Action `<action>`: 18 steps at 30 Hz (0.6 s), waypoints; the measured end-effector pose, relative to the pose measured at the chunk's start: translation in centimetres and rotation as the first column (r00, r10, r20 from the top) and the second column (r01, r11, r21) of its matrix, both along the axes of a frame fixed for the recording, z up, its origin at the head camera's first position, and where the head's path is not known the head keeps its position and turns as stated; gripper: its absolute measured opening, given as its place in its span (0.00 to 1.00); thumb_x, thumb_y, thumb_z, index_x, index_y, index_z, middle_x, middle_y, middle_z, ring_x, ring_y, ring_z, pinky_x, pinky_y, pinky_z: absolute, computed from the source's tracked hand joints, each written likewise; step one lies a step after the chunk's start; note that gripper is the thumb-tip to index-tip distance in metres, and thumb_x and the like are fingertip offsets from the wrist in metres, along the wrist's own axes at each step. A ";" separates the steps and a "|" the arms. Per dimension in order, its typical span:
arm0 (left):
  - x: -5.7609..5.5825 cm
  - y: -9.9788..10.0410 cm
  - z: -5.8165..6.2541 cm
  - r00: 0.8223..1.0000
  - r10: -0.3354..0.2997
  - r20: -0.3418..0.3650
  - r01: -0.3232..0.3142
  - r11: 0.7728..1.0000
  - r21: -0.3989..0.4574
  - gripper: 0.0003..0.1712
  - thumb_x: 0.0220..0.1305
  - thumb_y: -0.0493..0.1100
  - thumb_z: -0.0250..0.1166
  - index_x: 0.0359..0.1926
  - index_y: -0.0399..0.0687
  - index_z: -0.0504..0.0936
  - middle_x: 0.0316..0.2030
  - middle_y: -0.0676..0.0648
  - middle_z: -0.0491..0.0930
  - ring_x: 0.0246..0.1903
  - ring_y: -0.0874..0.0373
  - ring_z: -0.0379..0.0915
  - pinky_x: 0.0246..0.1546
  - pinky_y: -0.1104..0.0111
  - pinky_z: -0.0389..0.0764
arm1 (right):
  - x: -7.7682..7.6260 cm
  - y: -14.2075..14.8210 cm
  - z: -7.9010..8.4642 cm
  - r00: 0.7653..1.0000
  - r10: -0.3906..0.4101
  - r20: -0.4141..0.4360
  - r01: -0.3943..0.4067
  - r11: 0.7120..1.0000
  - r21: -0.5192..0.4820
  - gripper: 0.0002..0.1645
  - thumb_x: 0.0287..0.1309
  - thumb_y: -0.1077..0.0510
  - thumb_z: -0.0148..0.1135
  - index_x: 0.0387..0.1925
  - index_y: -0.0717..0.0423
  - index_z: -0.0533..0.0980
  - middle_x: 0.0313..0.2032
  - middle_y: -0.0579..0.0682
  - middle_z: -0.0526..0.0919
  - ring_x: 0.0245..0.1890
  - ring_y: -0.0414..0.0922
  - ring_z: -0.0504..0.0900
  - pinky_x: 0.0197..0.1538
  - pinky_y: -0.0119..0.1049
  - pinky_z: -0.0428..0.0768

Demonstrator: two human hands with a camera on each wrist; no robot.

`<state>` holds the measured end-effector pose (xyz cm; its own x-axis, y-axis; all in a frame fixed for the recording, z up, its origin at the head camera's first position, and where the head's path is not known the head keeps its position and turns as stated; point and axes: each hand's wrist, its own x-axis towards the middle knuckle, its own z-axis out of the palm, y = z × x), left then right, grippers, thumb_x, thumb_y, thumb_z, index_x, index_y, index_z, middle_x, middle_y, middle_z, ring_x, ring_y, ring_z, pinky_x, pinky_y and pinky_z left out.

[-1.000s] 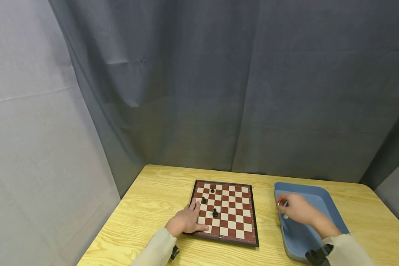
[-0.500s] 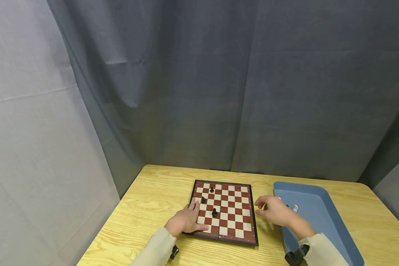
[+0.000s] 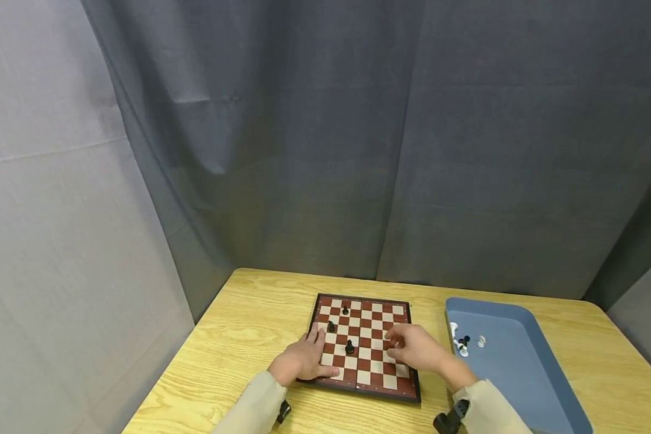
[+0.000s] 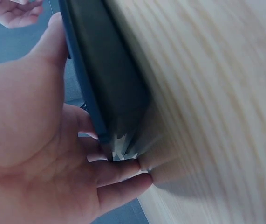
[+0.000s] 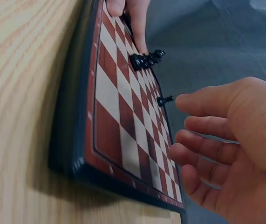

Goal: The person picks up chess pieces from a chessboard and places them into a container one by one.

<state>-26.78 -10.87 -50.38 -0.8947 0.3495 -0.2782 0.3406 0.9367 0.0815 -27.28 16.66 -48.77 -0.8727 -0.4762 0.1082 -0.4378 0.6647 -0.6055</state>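
Fingers [image 5: 206, 143] half-curled, right hand [image 3: 419, 348] hovers over chessboard [image 3: 377, 328].

Right hand [image 3: 419, 349] moved from blue tray [image 3: 526, 374] to above chessboard's [image 3: 377, 378] right half.

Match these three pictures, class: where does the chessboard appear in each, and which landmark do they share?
Head: the chessboard lies low, slightly right of centre.
Left wrist: its dark side slants down from the top to past mid-height.
Right wrist: its squares slant from the top, left of centre, towards the bottom.
Shared landmark: the left hand, at lower centre, left and top respectively.
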 end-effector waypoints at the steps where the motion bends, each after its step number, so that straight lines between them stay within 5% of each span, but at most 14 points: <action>1: 0.0 0.0 0.0 1.000 0.000 0.000 0.000 1.000 0.000 0.58 0.55 0.76 0.50 0.74 0.42 0.49 0.73 0.39 0.43 0.66 0.41 0.54 0.52 0.56 0.73 | 0.0 -0.2 -0.1 1.000 0.004 0.002 -0.004 1.000 0.001 0.13 0.55 0.62 0.66 0.43 0.62 0.78 0.32 0.47 0.79 0.30 0.39 0.75 0.31 0.35 0.74; 8: -0.1 0.1 -0.3 1.000 -0.002 -0.001 0.002 1.000 -0.010 0.58 0.54 0.77 0.50 0.74 0.43 0.50 0.73 0.39 0.43 0.66 0.42 0.55 0.51 0.56 0.75 | -0.1 -1.6 -0.8 0.998 0.020 0.059 -0.019 1.000 -0.020 0.16 0.55 0.62 0.66 0.46 0.63 0.78 0.34 0.48 0.78 0.31 0.41 0.75 0.32 0.37 0.75; 18: -0.2 0.2 -0.5 1.000 0.000 -0.012 0.000 1.000 -0.014 0.58 0.54 0.77 0.50 0.74 0.43 0.50 0.72 0.39 0.44 0.66 0.42 0.55 0.52 0.56 0.74 | -0.2 -2.7 -1.3 0.998 0.051 0.029 -0.052 0.999 0.008 0.15 0.55 0.61 0.67 0.45 0.60 0.79 0.33 0.46 0.78 0.31 0.40 0.74 0.31 0.36 0.74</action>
